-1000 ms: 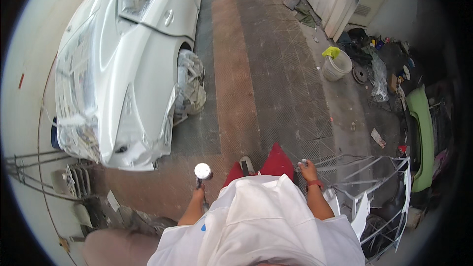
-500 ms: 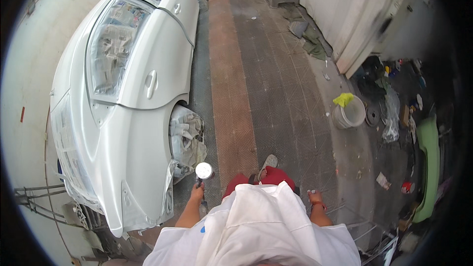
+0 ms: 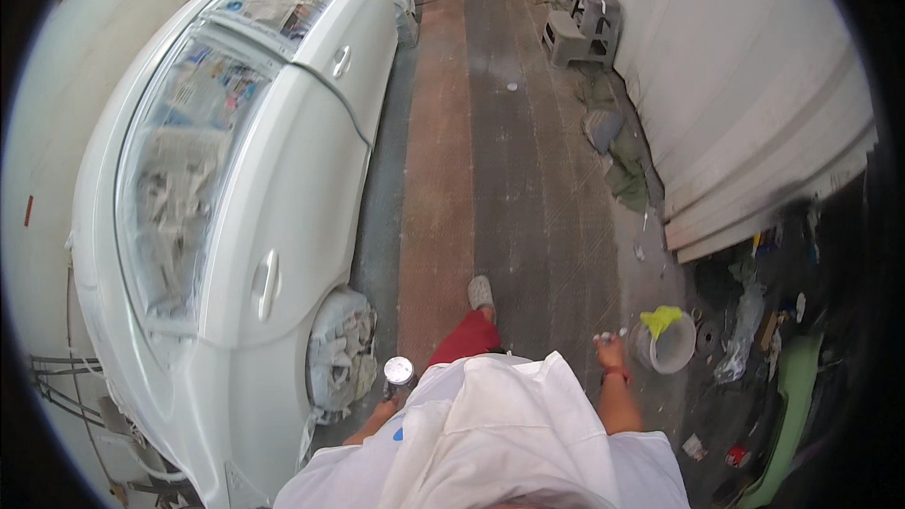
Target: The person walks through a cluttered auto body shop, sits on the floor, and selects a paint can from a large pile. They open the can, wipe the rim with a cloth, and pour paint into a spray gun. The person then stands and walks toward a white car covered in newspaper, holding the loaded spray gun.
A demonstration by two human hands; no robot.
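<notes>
My left hand (image 3: pixel 383 412) is closed round the handle of a spray gun (image 3: pixel 400 373), whose round pale cup top faces up at me. The hand is low beside my hip, partly hidden by my white shirt. To its left stands a white car body (image 3: pixel 292 179), its windows masked with paper and clear film. The nearest wheel (image 3: pixel 341 353) is wrapped in crumpled covering, a little apart from the gun. My right hand (image 3: pixel 611 353) hangs out to the side, fingers loosely bent and apart, with nothing plain to see in them. A whitish bucket (image 3: pixel 681 351) is just right of it.
A yellow-green cloth (image 3: pixel 662 320) hangs over the bucket's rim. Grey step stools (image 3: pixel 586 30) and dark green cloth (image 3: pixel 626 174) lie along the corrugated wall (image 3: pixel 735 85). Loose scraps and a light green panel (image 3: pixel 790 415) are at the right. A brownish floor strip (image 3: pixel 438 151) runs ahead.
I have moved forward along the car, so its doors and the wheel are nearer. The bucket is now beside my right hand. The spray gun stays in my left hand.
</notes>
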